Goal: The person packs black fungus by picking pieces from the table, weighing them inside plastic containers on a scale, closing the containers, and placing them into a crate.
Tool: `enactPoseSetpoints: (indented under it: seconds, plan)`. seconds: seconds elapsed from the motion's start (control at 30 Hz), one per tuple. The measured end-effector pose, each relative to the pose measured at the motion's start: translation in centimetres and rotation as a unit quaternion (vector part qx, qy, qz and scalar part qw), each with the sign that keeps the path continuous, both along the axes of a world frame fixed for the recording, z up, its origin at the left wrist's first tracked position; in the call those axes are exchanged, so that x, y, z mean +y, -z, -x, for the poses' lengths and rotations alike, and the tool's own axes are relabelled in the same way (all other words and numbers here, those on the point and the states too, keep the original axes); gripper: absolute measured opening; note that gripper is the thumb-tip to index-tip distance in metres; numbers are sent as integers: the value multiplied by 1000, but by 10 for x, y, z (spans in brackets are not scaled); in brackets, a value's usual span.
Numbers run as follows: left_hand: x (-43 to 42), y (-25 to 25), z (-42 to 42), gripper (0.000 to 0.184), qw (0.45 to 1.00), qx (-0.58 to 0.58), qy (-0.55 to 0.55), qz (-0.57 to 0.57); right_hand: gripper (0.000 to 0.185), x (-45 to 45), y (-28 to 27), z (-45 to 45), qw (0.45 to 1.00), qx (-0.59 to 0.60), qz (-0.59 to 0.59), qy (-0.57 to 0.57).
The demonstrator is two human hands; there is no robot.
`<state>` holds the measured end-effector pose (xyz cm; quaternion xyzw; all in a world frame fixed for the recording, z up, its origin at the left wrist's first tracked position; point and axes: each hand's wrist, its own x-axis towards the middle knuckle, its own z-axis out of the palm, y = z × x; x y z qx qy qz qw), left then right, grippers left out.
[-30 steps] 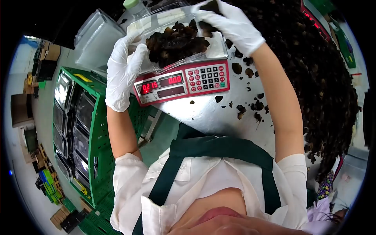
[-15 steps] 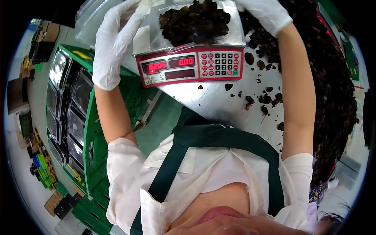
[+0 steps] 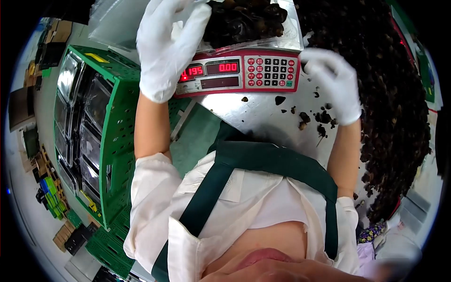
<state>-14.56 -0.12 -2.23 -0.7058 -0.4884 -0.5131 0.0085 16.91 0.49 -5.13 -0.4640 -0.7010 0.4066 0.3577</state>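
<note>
The red-framed digital scale (image 3: 213, 89) shows 0.00 on its right display; its left display, partly covered by my glove, ends in 195. On the scale's metal plate rests a clear plastic container (image 3: 235, 47) heaped with dark, wrinkled fungus-like pieces (image 3: 246, 23). My left hand (image 3: 169, 51), in a white glove, grips the container's left side, its fingertips partly cut off by the top edge. To the right of the scale, my gloved right hand (image 3: 334, 84) hovers over the metal table, slightly blurred, fingers bent and apart with nothing visible between them.
A large pile of dark pieces (image 3: 390, 108) covers the right side. Small scraps (image 3: 322, 117) lie on the metal table (image 3: 253, 113). Clear containers (image 3: 112, 23) stand at upper left. A green crate (image 3: 117, 141) holds black trays with clear lids. Another person's patterned sleeve (image 3: 373, 231) shows at lower right.
My right hand has left the container and come down to the scale's right side. The left display has dropped from 0.215 through 0.205. The scale and container appear higher in view.
</note>
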Motion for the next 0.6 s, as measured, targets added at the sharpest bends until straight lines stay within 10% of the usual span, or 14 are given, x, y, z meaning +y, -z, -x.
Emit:
enactPoseSetpoints:
  seconds: [0.13,0.27,0.47,0.6]
  plan:
    - [-11,29,12,27,999,13,9,31,36,-75,40,39,921,-220,-77,-312]
    - [-5,39,33,25,970,-222,-8,95,29,-97,88,62,894,-174,-119,-395]
    - [-15,28,25,25,988,-72,-7,139,13,-100,107,57,871,-270,-102,-398]
    - [-7,12,6,43,987,145,65,33,18,-89,102,41,946,-36,-21,-321]
